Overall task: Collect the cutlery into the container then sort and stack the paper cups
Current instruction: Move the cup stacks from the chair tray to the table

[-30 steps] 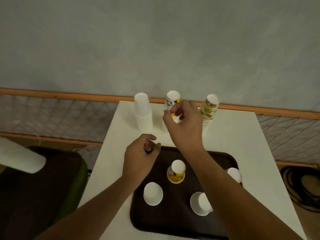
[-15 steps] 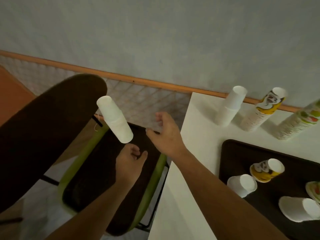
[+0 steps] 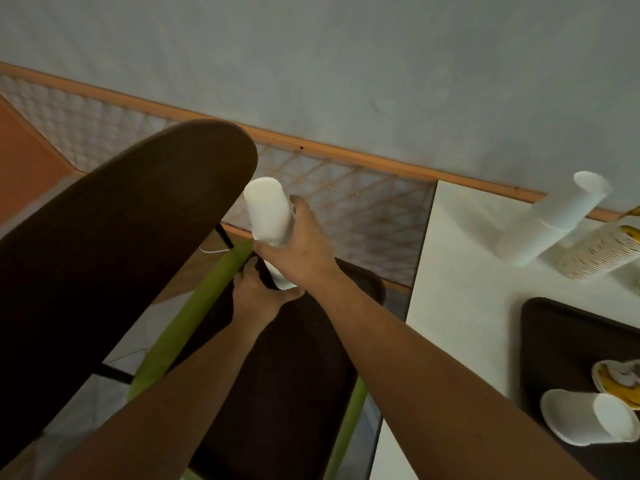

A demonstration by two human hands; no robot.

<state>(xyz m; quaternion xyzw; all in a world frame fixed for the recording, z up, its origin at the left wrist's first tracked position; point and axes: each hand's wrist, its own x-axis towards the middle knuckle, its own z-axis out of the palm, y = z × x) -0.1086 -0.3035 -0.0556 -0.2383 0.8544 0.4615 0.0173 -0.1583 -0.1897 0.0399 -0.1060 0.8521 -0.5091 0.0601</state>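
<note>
A stack of plain white paper cups (image 3: 268, 213) stands upside down on the seat of a chair left of the table. My right hand (image 3: 298, 251) grips its middle. My left hand (image 3: 258, 292) holds its lower end, fingers curled at the base. On the white table (image 3: 460, 306) stand a second white cup stack (image 3: 554, 223) and a printed cup stack (image 3: 602, 252). On the dark tray (image 3: 554, 334) at the right lie a loose white cup (image 3: 588, 420) on its side and a yellow printed cup (image 3: 616, 381).
The chair has a dark seat (image 3: 284, 382) with a green rim (image 3: 187, 317) and a dark backrest (image 3: 104, 244) close on the left. A wooden rail and mesh fence (image 3: 346, 174) run behind, below a grey wall.
The view swung left from the table to the chair. My right hand reached over and took hold of the white stack; my left hand came up to its base.
</note>
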